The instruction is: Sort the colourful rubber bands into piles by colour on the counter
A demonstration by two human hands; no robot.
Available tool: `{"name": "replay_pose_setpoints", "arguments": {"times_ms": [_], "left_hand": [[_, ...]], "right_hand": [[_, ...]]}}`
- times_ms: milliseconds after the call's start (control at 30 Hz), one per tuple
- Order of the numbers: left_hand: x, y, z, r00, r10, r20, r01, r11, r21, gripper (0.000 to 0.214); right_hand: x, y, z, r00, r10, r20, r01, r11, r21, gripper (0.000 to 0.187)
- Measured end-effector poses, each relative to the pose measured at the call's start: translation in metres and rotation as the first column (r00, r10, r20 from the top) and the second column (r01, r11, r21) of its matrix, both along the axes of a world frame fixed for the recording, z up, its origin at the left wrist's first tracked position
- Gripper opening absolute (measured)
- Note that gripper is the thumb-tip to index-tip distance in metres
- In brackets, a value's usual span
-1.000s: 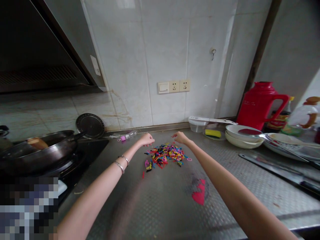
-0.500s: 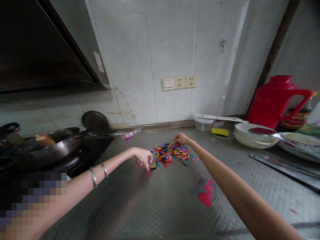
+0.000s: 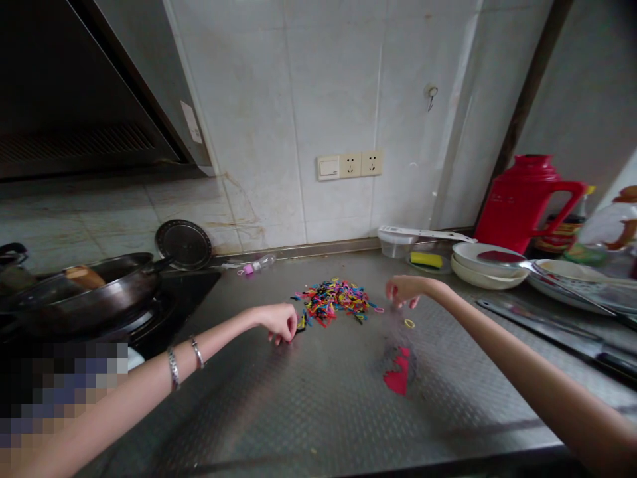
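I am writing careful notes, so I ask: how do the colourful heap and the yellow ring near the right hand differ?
The heap mixes many colours; the ring is only yellow. The heap gathers many small pieces; the ring is one piece, apart. Both appear to rest on the metal counter.

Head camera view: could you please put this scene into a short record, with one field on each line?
Left hand: fingers bent down at the metal counter; contents unclear
Right hand: blurred, right of the pile
Pile: small multicoloured bands
Loose piece: yellow ring near the right hand
Left side: pan on the black stove
Right side: yellow sponge, stacked bowls, red thermos
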State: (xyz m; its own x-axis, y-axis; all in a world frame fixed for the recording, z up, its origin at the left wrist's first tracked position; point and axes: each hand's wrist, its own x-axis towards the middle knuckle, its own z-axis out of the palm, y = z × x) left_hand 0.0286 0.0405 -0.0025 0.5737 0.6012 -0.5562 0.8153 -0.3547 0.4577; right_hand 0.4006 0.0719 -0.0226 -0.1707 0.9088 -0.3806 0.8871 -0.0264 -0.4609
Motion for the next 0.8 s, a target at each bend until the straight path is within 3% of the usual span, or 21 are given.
{"name": "replay_pose_setpoints", "arguments": {"times_ms": [100, 167, 333, 467, 567, 700, 800], "left_hand": [[0.002, 0.006, -0.006, 0.995, 0.05, 0.092, -0.054, 0.998, 0.035, 0.008], [0.007, 0.012, -0.013, 0.973, 0.134, 0.19, -0.15, 0.986, 0.069, 0.008], [0.027, 0.028, -0.025, 0.842, 0.292, 0.454, -0.365, 0.927, 0.081, 0.011], [0.04, 0.03, -0.026, 0.771, 0.279, 0.572, -0.365, 0.93, 0.037, 0.021], [0.041, 0.033, -0.029, 0.755, 0.213, 0.62, -0.379, 0.914, 0.148, 0.024], [0.028, 0.049, -0.036, 0.758, 0.129, 0.639, -0.446, 0.817, 0.364, 0.019], [0.005, 0.072, -0.037, 0.789, 0.165, 0.592, -0.514, 0.705, 0.489, 0.021]], "right_hand": [[0.006, -0.028, -0.005, 0.999, -0.029, -0.032, 0.025, 0.995, -0.101, 0.036], [0.003, -0.039, -0.009, 0.999, -0.029, -0.043, 0.025, 0.996, -0.084, 0.034], [-0.015, -0.039, -0.015, 0.998, 0.053, -0.02, -0.051, 0.996, 0.074, 0.021], [-0.03, -0.023, -0.012, 0.977, 0.141, -0.159, -0.086, 0.948, 0.308, 0.02], [-0.034, -0.012, -0.013, 0.951, 0.141, -0.275, -0.012, 0.906, 0.422, 0.024], [-0.033, -0.006, -0.022, 0.939, 0.065, -0.337, 0.105, 0.881, 0.461, 0.022], [-0.032, -0.005, -0.031, 0.907, 0.047, -0.418, 0.168, 0.87, 0.463, 0.021]]}}
